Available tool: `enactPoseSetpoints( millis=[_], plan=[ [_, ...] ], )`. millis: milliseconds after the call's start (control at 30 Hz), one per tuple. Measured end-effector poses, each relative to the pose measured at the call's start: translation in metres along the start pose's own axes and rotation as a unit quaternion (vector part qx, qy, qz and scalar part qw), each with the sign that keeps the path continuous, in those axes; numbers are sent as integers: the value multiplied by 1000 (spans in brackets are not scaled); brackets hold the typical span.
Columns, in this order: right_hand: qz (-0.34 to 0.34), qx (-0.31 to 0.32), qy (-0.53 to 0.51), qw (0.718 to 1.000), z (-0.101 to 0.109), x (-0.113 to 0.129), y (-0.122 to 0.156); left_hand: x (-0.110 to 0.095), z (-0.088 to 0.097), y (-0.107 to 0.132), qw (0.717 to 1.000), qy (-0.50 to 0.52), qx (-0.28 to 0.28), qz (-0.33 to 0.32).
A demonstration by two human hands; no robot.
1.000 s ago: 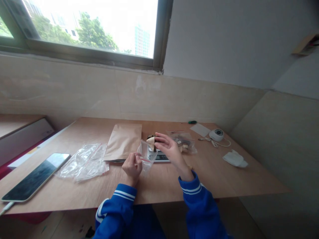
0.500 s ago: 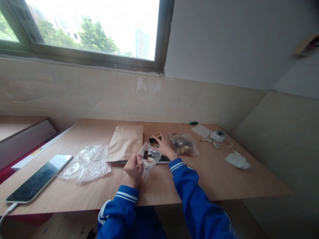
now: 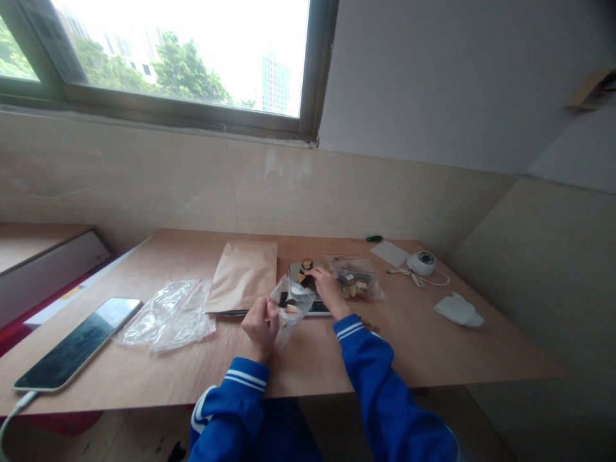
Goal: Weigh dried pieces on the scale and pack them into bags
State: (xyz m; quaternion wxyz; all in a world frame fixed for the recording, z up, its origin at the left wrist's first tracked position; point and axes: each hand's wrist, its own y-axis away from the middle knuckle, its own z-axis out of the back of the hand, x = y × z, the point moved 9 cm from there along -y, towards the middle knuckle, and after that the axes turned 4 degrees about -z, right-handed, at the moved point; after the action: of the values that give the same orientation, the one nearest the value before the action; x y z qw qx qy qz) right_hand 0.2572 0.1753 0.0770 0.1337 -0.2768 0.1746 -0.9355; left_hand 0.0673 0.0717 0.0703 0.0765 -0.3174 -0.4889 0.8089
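Nearest are two blue sleeves (image 3: 240, 385) with white stripes. The left hand (image 3: 260, 324) has its grip closed on the rim of a small clear plastic zip bag (image 3: 292, 301). It holds the bag upright just above the light wooden surface (image 3: 433, 359), mouth open, with a few dark and pale bits inside.

Just beyond, the right hand (image 3: 328, 287) lies over a flat grey digital scale (image 3: 317, 308), fingers bent together above small dark and pale pieces (image 3: 307, 264) on it. Whether that grip has hold of one I cannot tell.

To the left lie a black-screened phone (image 3: 77, 343) and crumpled clear plastic bags (image 3: 168, 314). A flat brown paper pouch (image 3: 243, 282) sits beside the scale.

Right of the scale is a clear bag of wood-coloured chunks (image 3: 356, 280), and further right a crumpled white tissue (image 3: 457, 309). Farthest are a round white device (image 3: 419, 262) with its cable and a white card (image 3: 393, 252).
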Motion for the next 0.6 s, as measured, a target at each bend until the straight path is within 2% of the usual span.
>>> enactPoseSetpoints(
  millis=[100, 233, 333, 400, 500, 600],
  plan=[
    [0, -4, -37, 999, 3, -3, -2, 1, 0, 0, 1000, 0, -1, 3],
    [-18, -78, -114, 990, 23, -8, -5, 0, 0, 0, 1000, 2, -3, -1],
    [-48, -131, -206, 969, 42, -8, -6, -1, 0, 0, 1000, 1, -3, -1],
    [-73, -147, -288, 944, 54, -3, -5, 0, -1, 0, 1000, -1, 1, 2],
    [-81, -124, -404, 902, 66, 21, -2, 1, -2, 0, 1000, -6, 7, 8],
    [-75, -45, -463, 882, 63, 50, 1, 2, -2, -1, 1000, -16, 6, 15]
  ],
)
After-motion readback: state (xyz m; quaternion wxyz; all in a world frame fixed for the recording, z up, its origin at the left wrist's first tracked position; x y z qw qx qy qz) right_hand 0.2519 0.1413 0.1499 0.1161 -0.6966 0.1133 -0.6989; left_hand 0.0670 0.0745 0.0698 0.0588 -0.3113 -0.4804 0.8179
